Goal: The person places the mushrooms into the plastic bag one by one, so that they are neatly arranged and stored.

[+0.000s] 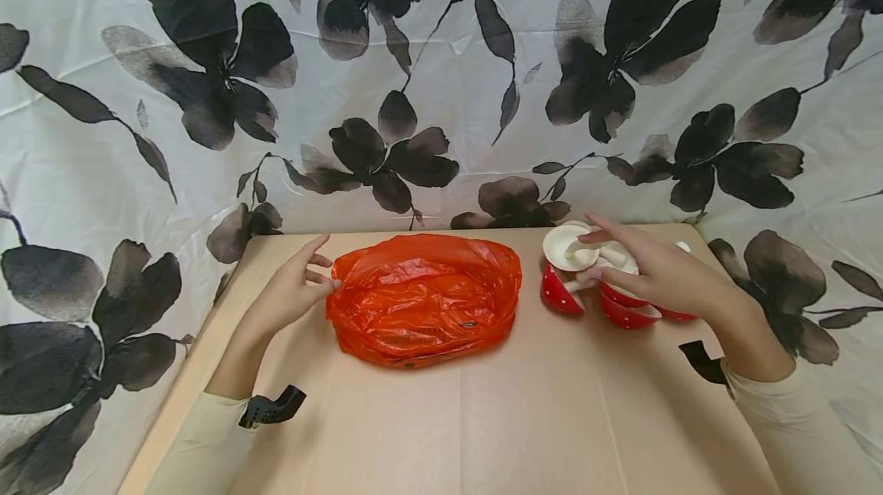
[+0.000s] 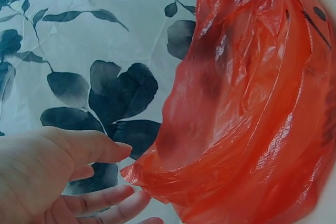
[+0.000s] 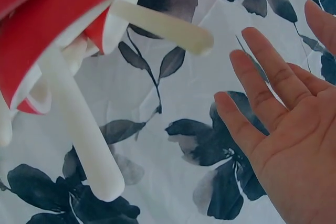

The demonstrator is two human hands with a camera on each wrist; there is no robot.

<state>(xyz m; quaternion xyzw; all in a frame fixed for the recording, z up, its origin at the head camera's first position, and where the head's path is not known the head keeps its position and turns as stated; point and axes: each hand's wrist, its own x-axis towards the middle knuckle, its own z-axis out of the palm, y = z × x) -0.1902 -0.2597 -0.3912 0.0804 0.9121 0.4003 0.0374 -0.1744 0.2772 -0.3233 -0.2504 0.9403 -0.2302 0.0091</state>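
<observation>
A crinkled orange-red plastic bag (image 1: 421, 303) lies with its mouth spread on the table. At its left end is my left hand (image 1: 286, 296), fingers loosely bent, the thumb tip right at the bag's edge; in the left wrist view the left hand (image 2: 58, 177) is spread beside a pointed fold of the bag (image 2: 226, 182). My right hand (image 1: 658, 269) hovers over a pile of toy mushrooms (image 1: 562, 294) with white-dotted red caps and pale stems. In the right wrist view the right hand (image 3: 294, 124) has its fingers extended, apart from the pale mushroom stem (image 3: 84, 135).
The light wooden table (image 1: 441, 434) ends just behind the bag and the pile. A white cloth with dark flowers (image 1: 483, 81) hangs behind and spreads at both sides. Black wrist straps (image 1: 272, 408) sit at both cuffs.
</observation>
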